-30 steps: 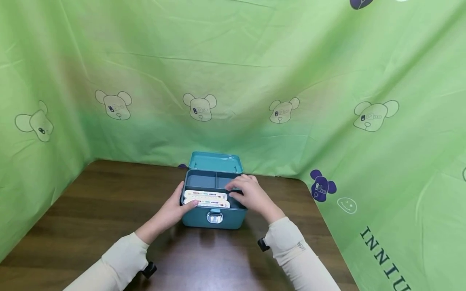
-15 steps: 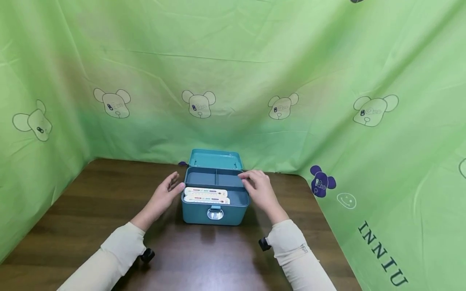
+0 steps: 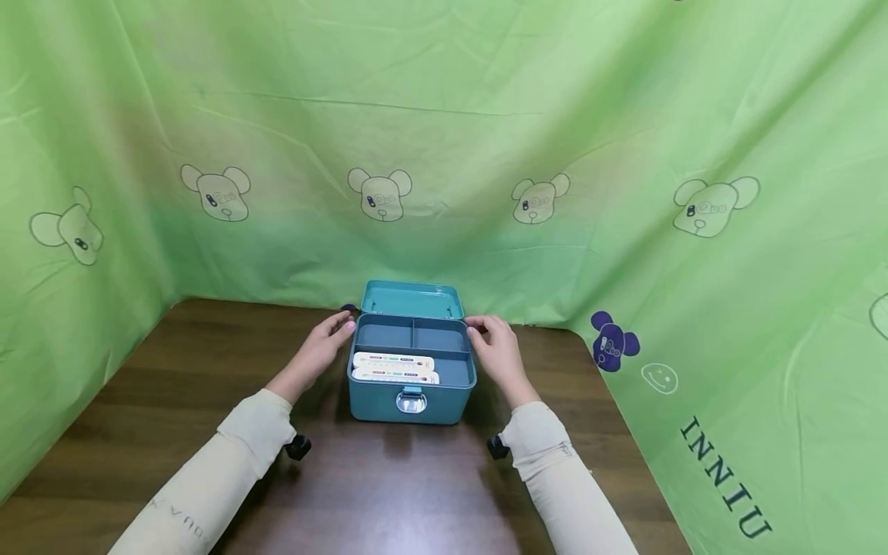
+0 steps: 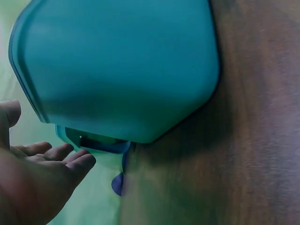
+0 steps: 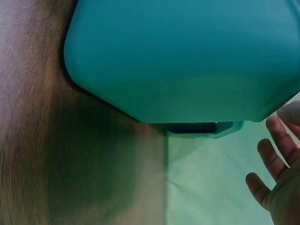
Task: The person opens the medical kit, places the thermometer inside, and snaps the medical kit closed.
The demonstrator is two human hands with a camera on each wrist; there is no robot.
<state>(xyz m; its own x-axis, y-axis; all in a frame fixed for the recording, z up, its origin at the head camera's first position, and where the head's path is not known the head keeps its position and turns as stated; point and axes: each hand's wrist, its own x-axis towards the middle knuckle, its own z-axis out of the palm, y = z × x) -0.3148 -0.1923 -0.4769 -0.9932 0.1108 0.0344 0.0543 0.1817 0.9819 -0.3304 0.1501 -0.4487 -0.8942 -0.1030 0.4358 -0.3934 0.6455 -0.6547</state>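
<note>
A teal storage box (image 3: 378, 406) stands on the table with its lid (image 3: 412, 299) swung back. Two long white packs with coloured print lie side by side in the front compartment: a rear pack (image 3: 391, 361) and a front pack (image 3: 395, 376). At the box's back left corner is my left hand (image 3: 315, 353), fingers extended; in the left wrist view that hand (image 4: 42, 180) is beside the box's side wall (image 4: 117, 65). My right hand (image 3: 499, 358) is by the back right corner, thumb near the rim. In the right wrist view its fingers (image 5: 268, 157) are spread, holding nothing.
Behind the box a divider (image 3: 414, 334) splits the back of its tray. A metal clasp (image 3: 412, 401) hangs on the front. Green printed cloth (image 3: 444, 154) surrounds the brown wooden table (image 3: 229, 370) at the back and sides.
My right hand has come out of the box and moved to its back right corner. My left hand has let go of the left wall and moved back along that side.
</note>
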